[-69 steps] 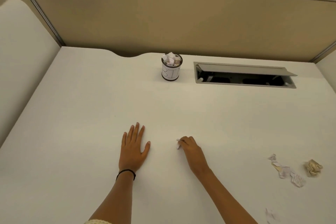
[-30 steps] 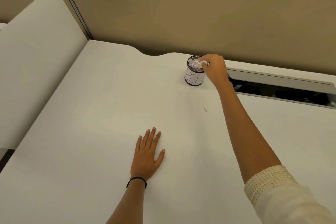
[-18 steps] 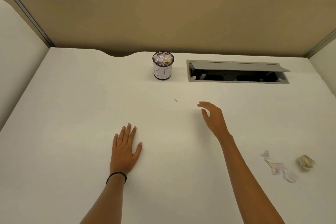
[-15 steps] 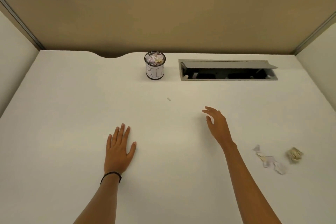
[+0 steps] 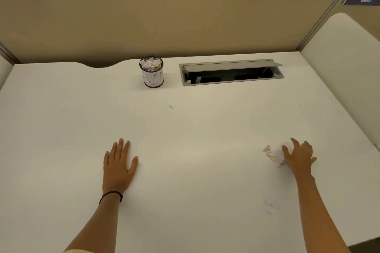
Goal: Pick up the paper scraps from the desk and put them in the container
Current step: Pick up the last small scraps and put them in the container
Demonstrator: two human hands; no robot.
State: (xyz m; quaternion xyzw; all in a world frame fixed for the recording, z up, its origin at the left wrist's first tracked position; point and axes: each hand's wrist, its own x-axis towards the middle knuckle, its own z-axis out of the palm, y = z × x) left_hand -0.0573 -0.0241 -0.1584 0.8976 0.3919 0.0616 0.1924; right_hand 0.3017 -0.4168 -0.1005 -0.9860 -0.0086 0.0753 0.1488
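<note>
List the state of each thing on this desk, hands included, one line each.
container: upright, full of crumpled paper.
cable hatch: lid propped open.
paper scraps: loose on the desk, not held.
tiny scrap: lying loose mid-desk.
left hand: open, flat on the desk.
right hand: open, fingers spread beside the paper scraps.

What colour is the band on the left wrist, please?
The band is black, seen in the head view.
</note>
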